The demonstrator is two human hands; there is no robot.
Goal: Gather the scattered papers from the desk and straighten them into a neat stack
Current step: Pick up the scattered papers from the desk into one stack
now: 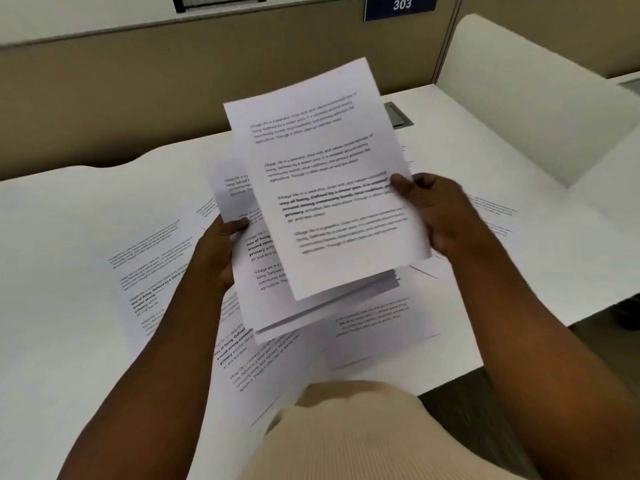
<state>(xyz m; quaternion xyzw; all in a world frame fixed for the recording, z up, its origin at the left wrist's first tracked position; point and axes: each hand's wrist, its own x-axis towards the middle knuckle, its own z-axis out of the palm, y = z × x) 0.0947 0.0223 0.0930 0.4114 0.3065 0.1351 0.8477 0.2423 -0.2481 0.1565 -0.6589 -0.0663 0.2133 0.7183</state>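
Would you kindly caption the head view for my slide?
Both hands hold an uneven bundle of papers above loose sheets on the desk.

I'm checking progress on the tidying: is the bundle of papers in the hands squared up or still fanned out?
Still fanned out. In the held bundle the top sheet sits skewed up and right of the sheets beneath, whose left and lower edges show.

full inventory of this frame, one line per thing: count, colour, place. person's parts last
held papers: several, white with black print, fanned unevenly, raised above the desk between both hands
loose papers: several, exact count unclear, white with print, flat on the desk left, right and beneath the held ones
desk: one, white, fills the middle
partition: one, beige, behind the desk
number sign: one, blue, reads 303, top edge
cable hatch: one, grey, rear of the desk
side divider: one, white, right
left hand: gripping the papers' left edge
right hand: gripping the right edge
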